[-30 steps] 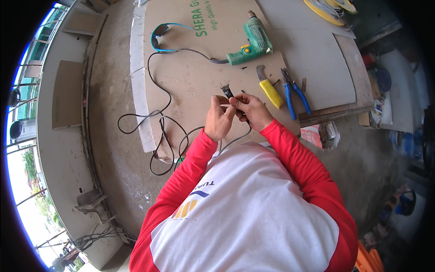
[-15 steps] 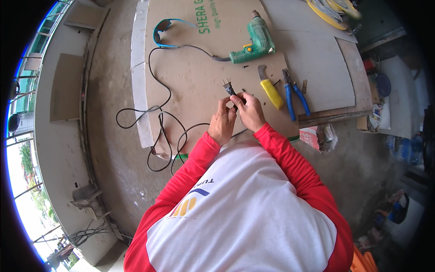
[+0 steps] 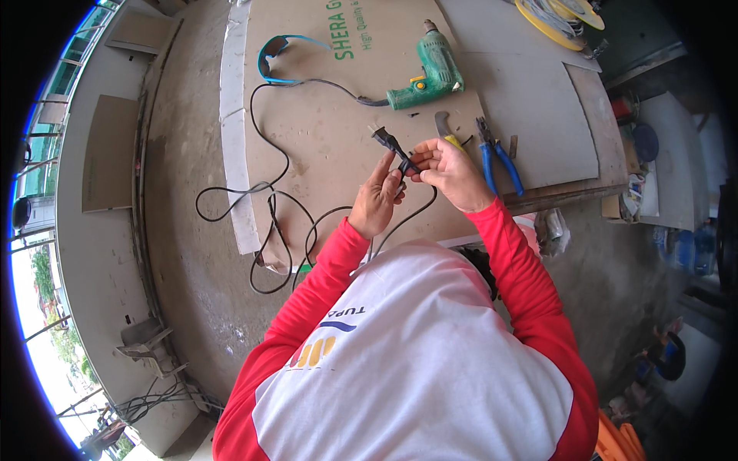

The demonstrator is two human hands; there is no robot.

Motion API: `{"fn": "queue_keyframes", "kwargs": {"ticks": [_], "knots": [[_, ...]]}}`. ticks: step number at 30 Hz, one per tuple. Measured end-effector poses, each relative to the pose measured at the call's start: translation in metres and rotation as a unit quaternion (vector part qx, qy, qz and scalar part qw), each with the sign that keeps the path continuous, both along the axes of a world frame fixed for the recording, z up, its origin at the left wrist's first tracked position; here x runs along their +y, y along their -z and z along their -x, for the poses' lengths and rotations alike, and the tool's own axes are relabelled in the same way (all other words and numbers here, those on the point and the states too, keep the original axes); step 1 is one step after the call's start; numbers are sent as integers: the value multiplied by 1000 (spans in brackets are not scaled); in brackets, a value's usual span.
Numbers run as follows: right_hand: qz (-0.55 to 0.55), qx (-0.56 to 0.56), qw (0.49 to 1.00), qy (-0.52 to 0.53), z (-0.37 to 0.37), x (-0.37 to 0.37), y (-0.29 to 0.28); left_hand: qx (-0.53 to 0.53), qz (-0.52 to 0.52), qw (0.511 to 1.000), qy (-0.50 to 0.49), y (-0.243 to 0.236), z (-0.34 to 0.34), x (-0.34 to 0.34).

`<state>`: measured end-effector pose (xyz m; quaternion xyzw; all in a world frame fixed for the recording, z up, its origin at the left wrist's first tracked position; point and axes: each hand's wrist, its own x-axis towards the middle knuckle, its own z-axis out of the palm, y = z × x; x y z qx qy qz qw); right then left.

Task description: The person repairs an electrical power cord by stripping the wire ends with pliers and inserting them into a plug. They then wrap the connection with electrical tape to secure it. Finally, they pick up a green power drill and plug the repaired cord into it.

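Observation:
My left hand (image 3: 375,198) is closed in a pinch on a black power cord (image 3: 403,163), just below its two-prong plug (image 3: 382,136), which points up and away. On the cord's right side, my right hand (image 3: 455,175) is closed with bent fingers on a black stretch of it; whether tape or another strip is there I cannot make out. Past the hands, a green power drill (image 3: 432,71) lies on its side, with the cord running from its grip. Beside my right hand is a curved-blade knife (image 3: 443,123), its yellow handle mostly hidden by that hand. Pliers (image 3: 498,157) with blue handles lie farther right.
Brown cardboard (image 3: 323,127) covers the work table. Blue-framed safety glasses (image 3: 275,58) rest at its far left. Loops of cord (image 3: 269,223) hang over the near left edge. A yellow reel (image 3: 550,23) sits at the far right corner, and a plastic bag (image 3: 552,232) is below the table edge.
My right hand has moved rightward and turned, now covering most of the knife's handle. The plug has tilted left and sits slightly nearer the far side.

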<state>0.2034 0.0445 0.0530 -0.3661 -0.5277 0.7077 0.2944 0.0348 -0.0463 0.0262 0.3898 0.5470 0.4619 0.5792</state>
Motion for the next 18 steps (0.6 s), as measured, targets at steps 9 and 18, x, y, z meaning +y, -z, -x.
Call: {"fn": "queue_keyframes", "kwargs": {"ticks": [9,18], "knots": [[-133,-143,981,8,7,-29,-4,116,-62,991,-16,-5,1,-6],[32,-8,998,-45,-1,-42,-6,195,-105,975,12,-9,11,-12]]}}
